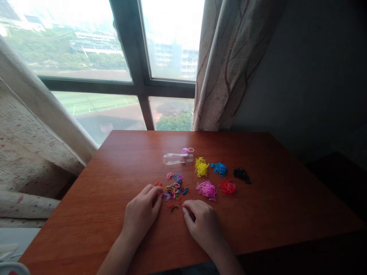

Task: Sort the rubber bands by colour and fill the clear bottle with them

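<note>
Progress: yellow rubber-like loops [202, 168], blue loops [219, 169], black loops [241, 175], pink loops [207, 189], red loops [227, 188] lie separated | mixed-colour heap [175, 186] unsorted | left hand [143, 206], right hand [202, 217] curled, grip unclear

A: Your table [100, 202] is reddish-brown, and you've got a yellow pile [202, 168], blue pile [220, 169], black pile [241, 174], pink pile [207, 190] and red pile [227, 187], each one solid colour.

B: Yeah, but your jumbled heap [175, 187] mixes pink, blue, red, yellow and black lol.

A: Your right curtain [232, 49] is pale with wavy reddish-brown lines, too.
</note>
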The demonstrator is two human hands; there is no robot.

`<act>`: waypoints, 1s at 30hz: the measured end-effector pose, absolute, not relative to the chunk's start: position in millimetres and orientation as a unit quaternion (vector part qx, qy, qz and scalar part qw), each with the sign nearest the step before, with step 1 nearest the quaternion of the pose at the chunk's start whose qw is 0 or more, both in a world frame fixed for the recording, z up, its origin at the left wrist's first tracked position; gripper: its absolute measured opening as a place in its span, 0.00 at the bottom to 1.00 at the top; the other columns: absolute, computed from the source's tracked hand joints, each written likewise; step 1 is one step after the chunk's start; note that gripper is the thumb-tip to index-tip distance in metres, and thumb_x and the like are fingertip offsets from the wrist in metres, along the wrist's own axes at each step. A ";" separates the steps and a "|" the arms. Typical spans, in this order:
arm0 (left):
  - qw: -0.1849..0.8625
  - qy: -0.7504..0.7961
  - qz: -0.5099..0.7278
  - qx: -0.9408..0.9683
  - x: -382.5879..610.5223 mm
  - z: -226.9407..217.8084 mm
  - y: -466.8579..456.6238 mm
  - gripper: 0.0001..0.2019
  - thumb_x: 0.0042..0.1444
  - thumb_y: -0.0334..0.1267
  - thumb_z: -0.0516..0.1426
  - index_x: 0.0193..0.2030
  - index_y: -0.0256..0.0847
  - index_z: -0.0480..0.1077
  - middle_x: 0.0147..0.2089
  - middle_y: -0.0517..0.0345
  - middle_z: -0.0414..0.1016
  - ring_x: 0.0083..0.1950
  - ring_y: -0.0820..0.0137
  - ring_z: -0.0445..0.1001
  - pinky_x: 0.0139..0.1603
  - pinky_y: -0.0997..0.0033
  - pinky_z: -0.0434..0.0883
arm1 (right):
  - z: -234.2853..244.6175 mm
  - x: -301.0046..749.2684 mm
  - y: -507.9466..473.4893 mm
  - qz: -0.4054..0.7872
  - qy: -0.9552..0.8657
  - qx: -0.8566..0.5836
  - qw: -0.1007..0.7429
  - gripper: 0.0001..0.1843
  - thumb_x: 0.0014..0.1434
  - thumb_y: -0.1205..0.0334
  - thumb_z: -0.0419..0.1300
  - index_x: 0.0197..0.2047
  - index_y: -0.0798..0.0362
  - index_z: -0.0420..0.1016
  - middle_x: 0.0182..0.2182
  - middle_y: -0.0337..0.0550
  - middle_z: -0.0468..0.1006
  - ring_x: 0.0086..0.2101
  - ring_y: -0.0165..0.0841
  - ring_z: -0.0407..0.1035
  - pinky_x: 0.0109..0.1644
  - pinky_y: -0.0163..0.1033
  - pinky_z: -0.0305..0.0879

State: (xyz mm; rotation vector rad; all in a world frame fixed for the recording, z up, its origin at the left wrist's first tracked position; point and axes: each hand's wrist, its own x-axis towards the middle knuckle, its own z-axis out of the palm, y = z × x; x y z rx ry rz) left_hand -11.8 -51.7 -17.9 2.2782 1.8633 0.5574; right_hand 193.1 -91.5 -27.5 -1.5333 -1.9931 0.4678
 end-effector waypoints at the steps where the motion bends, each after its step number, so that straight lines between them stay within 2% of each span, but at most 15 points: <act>1: 0.076 0.621 0.185 0.758 -12.2 -18.2 -51.9 0.08 0.63 0.40 0.52 0.39 0.48 0.72 0.39 0.63 0.77 0.32 0.72 0.75 0.29 0.75 0.63 | -27.4 193.2 -91.5 0.176 -0.746 -0.573 0.289 0.08 0.60 0.70 0.55 0.35 0.49 0.73 0.29 0.38 0.78 0.31 0.33 0.71 0.36 0.34 0.58; 15: 0.144 0.593 0.245 0.754 -17.1 -19.6 -54.4 0.08 0.63 0.42 0.52 0.37 0.45 0.71 0.36 0.62 0.74 0.32 0.72 0.74 0.34 0.75 0.67 | -28.2 193.1 -91.9 0.195 -0.741 -0.577 0.283 0.08 0.61 0.71 0.55 0.34 0.50 0.72 0.29 0.38 0.77 0.32 0.33 0.70 0.36 0.35 0.56; 20: 0.157 0.588 0.250 0.753 -17.7 -17.4 -56.2 0.07 0.63 0.40 0.52 0.38 0.44 0.70 0.36 0.62 0.73 0.32 0.72 0.73 0.34 0.74 0.67 | -26.4 193.1 -91.7 0.188 -0.741 -0.581 0.279 0.08 0.61 0.70 0.55 0.33 0.50 0.72 0.28 0.38 0.76 0.31 0.32 0.69 0.35 0.35 0.55; 24: 0.206 0.542 0.256 0.774 -12.6 -12.3 -59.6 0.08 0.63 0.39 0.52 0.34 0.42 0.69 0.32 0.61 0.71 0.30 0.72 0.70 0.33 0.75 0.66 | -28.4 193.3 -91.2 0.194 -0.739 -0.580 0.282 0.07 0.60 0.71 0.56 0.33 0.50 0.72 0.28 0.37 0.76 0.31 0.32 0.70 0.36 0.35 0.54; 27: 0.233 0.515 0.233 0.791 -10.0 -8.1 -60.9 0.08 0.63 0.38 0.52 0.35 0.42 0.69 0.32 0.61 0.72 0.31 0.72 0.71 0.33 0.75 0.66 | -30.3 193.4 -91.4 0.201 -0.736 -0.579 0.287 0.07 0.60 0.71 0.56 0.34 0.50 0.72 0.29 0.37 0.76 0.32 0.32 0.69 0.36 0.35 0.54; 30: 0.185 0.542 0.179 0.800 -11.4 -5.6 -59.1 0.07 0.63 0.38 0.52 0.36 0.44 0.70 0.36 0.60 0.74 0.32 0.71 0.73 0.32 0.74 0.65 | -30.7 193.5 -92.2 0.207 -0.734 -0.575 0.297 0.07 0.60 0.71 0.56 0.35 0.49 0.72 0.30 0.37 0.77 0.32 0.33 0.69 0.37 0.36 0.54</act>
